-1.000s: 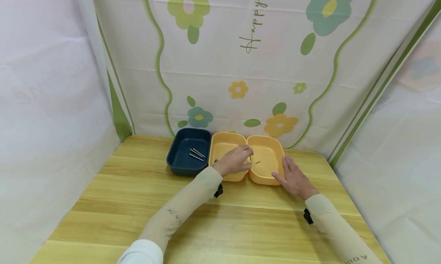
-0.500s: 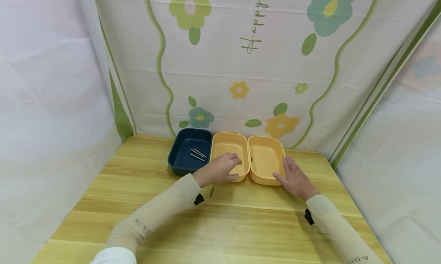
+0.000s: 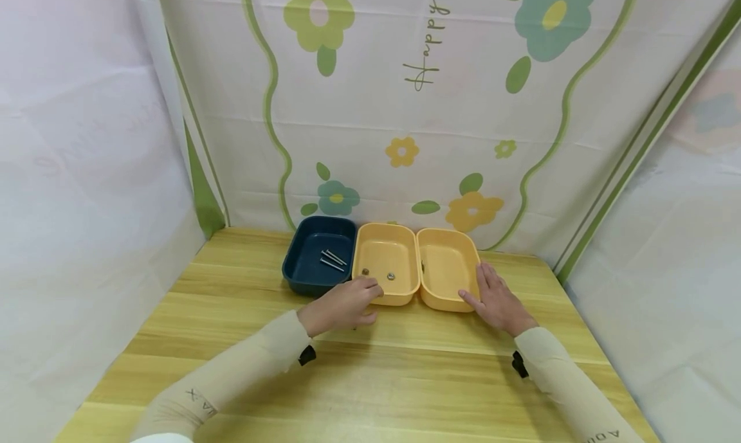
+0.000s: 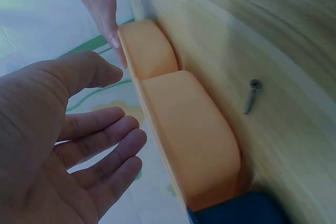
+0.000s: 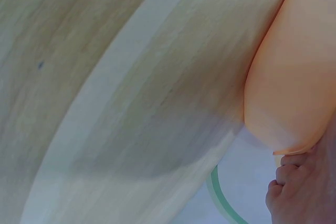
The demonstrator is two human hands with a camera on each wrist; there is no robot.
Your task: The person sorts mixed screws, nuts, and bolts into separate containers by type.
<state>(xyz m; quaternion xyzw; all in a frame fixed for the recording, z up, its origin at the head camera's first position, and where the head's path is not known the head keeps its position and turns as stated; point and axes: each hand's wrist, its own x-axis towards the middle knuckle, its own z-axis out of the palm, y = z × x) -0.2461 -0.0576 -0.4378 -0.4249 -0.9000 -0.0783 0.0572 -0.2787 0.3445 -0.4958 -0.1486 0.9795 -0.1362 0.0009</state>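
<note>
My left hand point(image 3: 341, 306) hovers just in front of the middle yellow box point(image 3: 386, 231). Its fingers are loosely bent with nothing between them, as the left wrist view shows. Beneath it a screw point(image 4: 252, 97) lies on the wooden table, almost wholly hidden by the hand in the head view. Two small nuts, one brownish point(image 3: 365, 272) and one silvery point(image 3: 391, 276), sit in the middle box. My right hand point(image 3: 499, 301) rests against the right yellow box point(image 3: 448, 297), fingers along its right side and thumb at the front rim. A small dark piece point(image 3: 423, 267) lies by that box's left wall.
A dark blue box point(image 3: 315, 287) at the left of the row holds several long screws point(image 3: 332, 259). The three boxes stand side by side before a flowered cloth wall point(image 3: 347, 121). Wooden table point(image 3: 405, 379) stretches in front of them.
My left hand has moved left and toward me, from between the yellow boxes to above the loose screw. The nuts in the middle box have come into sight. My right hand stays put.
</note>
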